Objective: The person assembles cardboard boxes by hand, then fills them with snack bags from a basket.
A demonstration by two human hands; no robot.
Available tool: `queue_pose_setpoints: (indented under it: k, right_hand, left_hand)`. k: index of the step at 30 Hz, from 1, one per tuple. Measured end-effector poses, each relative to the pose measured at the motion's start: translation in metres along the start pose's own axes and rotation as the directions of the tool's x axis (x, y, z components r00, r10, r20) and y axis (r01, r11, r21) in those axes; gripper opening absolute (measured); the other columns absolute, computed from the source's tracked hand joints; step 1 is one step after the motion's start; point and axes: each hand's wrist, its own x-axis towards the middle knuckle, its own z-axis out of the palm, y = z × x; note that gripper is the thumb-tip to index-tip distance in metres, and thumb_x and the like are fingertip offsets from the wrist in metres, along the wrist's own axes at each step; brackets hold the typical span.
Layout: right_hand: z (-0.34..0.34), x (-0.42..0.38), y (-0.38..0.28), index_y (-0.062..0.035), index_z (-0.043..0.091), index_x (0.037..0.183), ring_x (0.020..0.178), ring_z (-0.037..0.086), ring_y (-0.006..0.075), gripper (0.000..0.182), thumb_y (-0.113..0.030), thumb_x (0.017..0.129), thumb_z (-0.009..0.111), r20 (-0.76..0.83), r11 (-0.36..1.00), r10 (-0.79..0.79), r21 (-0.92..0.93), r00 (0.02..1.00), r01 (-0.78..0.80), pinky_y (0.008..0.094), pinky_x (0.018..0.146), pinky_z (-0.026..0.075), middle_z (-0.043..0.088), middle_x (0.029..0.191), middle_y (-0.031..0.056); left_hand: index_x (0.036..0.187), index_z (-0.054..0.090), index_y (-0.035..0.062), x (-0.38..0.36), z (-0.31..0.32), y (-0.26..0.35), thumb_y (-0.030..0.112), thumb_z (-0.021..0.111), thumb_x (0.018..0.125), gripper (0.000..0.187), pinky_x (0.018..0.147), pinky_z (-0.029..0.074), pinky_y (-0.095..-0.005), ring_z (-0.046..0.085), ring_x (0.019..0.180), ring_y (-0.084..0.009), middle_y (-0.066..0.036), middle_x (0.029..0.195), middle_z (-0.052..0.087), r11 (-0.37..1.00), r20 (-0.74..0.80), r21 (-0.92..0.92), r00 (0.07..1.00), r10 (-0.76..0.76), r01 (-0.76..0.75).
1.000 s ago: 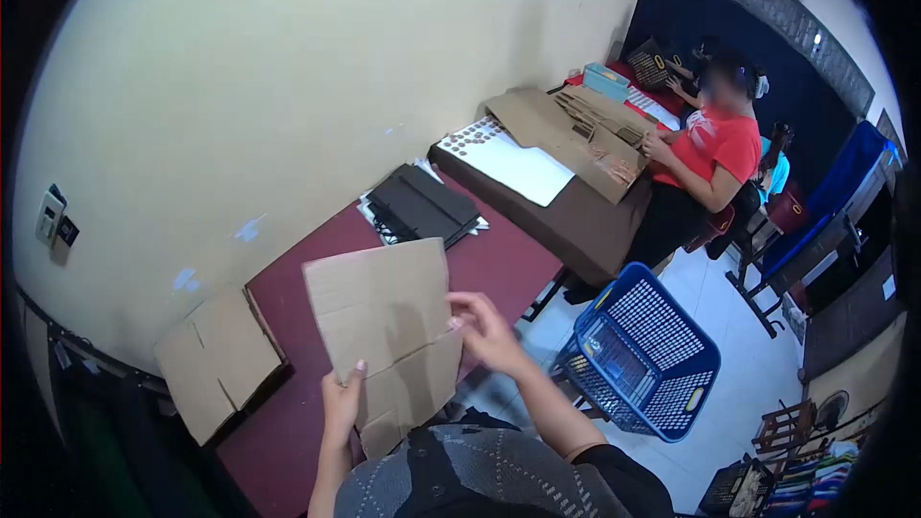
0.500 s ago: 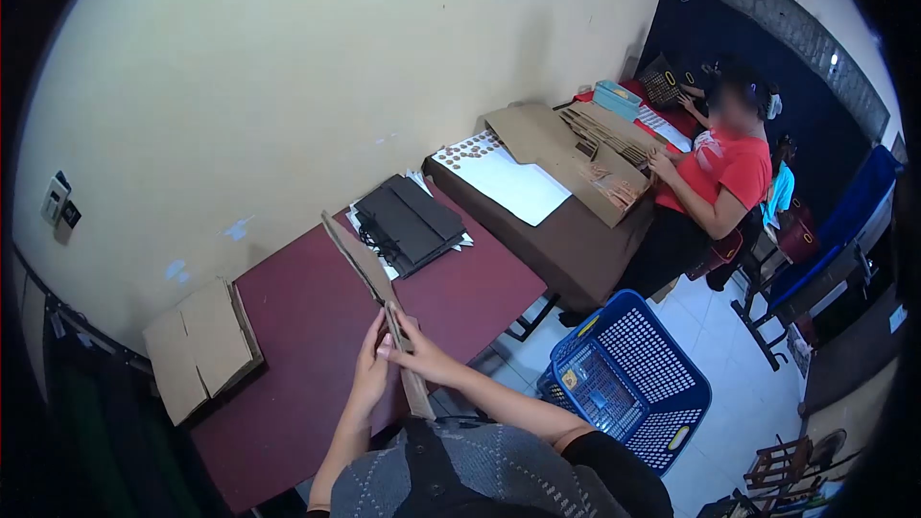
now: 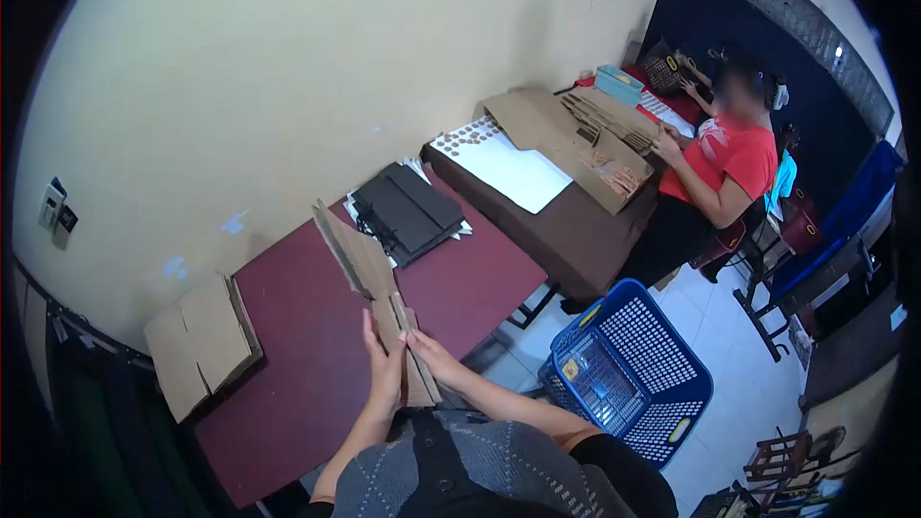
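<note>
A piece of folded brown cardboard (image 3: 368, 257) stands on edge between my hands, over the near part of the maroon table. Its far end has spread into two panels with a gap between them; its near end reaches my body. My left hand (image 3: 386, 366) presses along the left side of the cardboard, fingers pointing away from me. On the other side, my right hand (image 3: 434, 359) grips the right edge, with its fingers partly hidden behind the board.
Flat cardboard pieces (image 3: 200, 343) overhang the left end of the maroon table (image 3: 288, 393). Black folders (image 3: 411, 213) lie at its far side. A blue basket (image 3: 662, 345) stands on the floor at right. Beyond, a person in a red shirt (image 3: 739, 165) handles cardboard at a brown-covered table (image 3: 566, 249).
The cardboard has turned to show more of its broad face, and its far panels have opened apart. Both hands have moved slightly nearer my body and sit farther apart.
</note>
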Motion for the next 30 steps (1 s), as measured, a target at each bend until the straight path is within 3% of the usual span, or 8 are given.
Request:
queue_pose_setpoints:
  k: [5, 7, 14, 17, 21, 25, 28, 30]
  right_hand:
    - [-0.002, -0.004, 0.005, -0.0019, 0.042, 0.130, 0.112, 0.049, 0.0134, 0.044, -0.032, 0.099, 0.038, 0.057, 0.999, 0.021, -0.027, 0.998, -0.020, 0.0284, 0.095, 0.040, 0.052, 0.124, 0.0065]
    - [-0.001, 0.000, 0.009, -0.0013, 0.044, 0.129, 0.113, 0.049, 0.0134, 0.043, -0.032, 0.098, 0.038, 0.048, 0.998, -0.004, -0.058, 0.999, 0.007, 0.0282, 0.095, 0.040, 0.052, 0.123, 0.0070]
    - [0.023, 0.001, 0.012, -0.0053, 0.031, 0.140, 0.125, 0.039, 0.0147, 0.049, -0.024, 0.096, 0.045, 0.043, 0.928, 0.213, 0.303, 0.976, -0.216, 0.0286, 0.103, 0.032, 0.040, 0.137, 0.0065]
    - [0.029, 0.009, 0.035, -0.0058, 0.030, 0.140, 0.128, 0.035, 0.0140, 0.051, -0.023, 0.095, 0.047, 0.169, 0.940, 0.070, 0.318, 0.983, -0.122, 0.0285, 0.105, 0.028, 0.036, 0.140, 0.0068]
    - [0.064, 0.011, 0.030, -0.0077, 0.024, 0.143, 0.128, 0.033, 0.0163, 0.062, -0.021, 0.091, 0.056, 0.151, 0.980, 0.000, 0.198, 0.989, -0.030, 0.0316, 0.105, 0.028, 0.035, 0.140, 0.0070]
    - [0.086, 0.021, 0.024, -0.0060, 0.029, 0.139, 0.125, 0.037, 0.0197, 0.065, -0.005, 0.083, 0.061, 0.118, 0.962, 0.039, -0.273, 0.992, -0.005, 0.0324, 0.099, 0.038, 0.037, 0.136, 0.0098]
    - [0.082, 0.023, 0.043, -0.0084, 0.030, 0.133, 0.120, 0.042, 0.0209, 0.064, 0.008, 0.076, 0.055, 0.038, 0.995, 0.007, -0.101, 0.999, -0.003, 0.0323, 0.089, 0.044, 0.039, 0.132, 0.0120]
    - [0.089, 0.026, 0.049, -0.0049, 0.036, 0.124, 0.108, 0.051, 0.0178, 0.053, 0.004, 0.076, 0.058, -0.096, 0.939, -0.151, -0.324, 0.984, 0.112, 0.0293, 0.081, 0.046, 0.048, 0.122, 0.0126]
  left_hand:
    - [0.143, 0.013, 0.0124, -0.002, -0.008, 0.007, 0.017, 0.064, 0.083, 0.079, 0.106, 0.025, -0.0391, 0.024, 0.130, -0.0261, -0.012, 0.139, 0.016, 0.999, -0.060, 0.005, 0.997, 0.039, -0.039]
    - [0.142, 0.015, 0.0137, -0.008, -0.008, 0.015, 0.017, 0.068, 0.081, 0.081, 0.106, 0.026, -0.0394, 0.023, 0.129, -0.0258, -0.011, 0.137, 0.015, 0.955, -0.073, 0.282, 0.990, 0.119, -0.094]
    - [0.141, 0.018, 0.0130, -0.009, -0.026, 0.032, 0.014, 0.064, 0.084, 0.073, 0.105, 0.027, -0.0376, 0.025, 0.129, -0.0244, -0.013, 0.137, 0.018, 0.994, -0.106, 0.099, 0.994, -0.028, 0.038]
    - [0.139, 0.023, 0.0107, -0.003, -0.050, 0.019, 0.022, 0.058, 0.088, 0.063, 0.104, 0.027, -0.0367, 0.031, 0.126, -0.0237, -0.013, 0.135, 0.030, 0.988, -0.019, -0.147, 0.999, -0.042, 0.039]
    - [0.138, 0.022, 0.0082, -0.007, -0.077, 0.032, 0.016, 0.054, 0.091, 0.058, 0.105, 0.027, -0.0366, 0.032, 0.127, -0.0242, -0.013, 0.137, 0.031, 0.997, 0.002, -0.065, 0.999, -0.035, 0.035]
    - [0.139, 0.025, 0.0049, -0.008, -0.109, 0.036, 0.026, 0.045, 0.094, 0.053, 0.106, 0.024, -0.0359, 0.031, 0.129, -0.0246, -0.015, 0.140, 0.031, 1.000, 0.062, 0.003, 0.998, 0.010, -0.010]
    - [0.140, 0.025, 0.0025, -0.006, -0.145, 0.029, 0.024, 0.038, 0.095, 0.052, 0.105, 0.026, -0.0339, 0.033, 0.129, -0.0232, -0.014, 0.140, 0.033, 0.995, 0.064, -0.093, 0.998, -0.029, 0.035]
    - [0.139, 0.028, 0.0009, -0.009, -0.167, 0.033, 0.021, 0.037, 0.096, 0.048, 0.104, 0.028, -0.0322, 0.037, 0.126, -0.0218, -0.014, 0.137, 0.038, 0.990, 0.036, -0.117, 0.997, -0.072, 0.075]
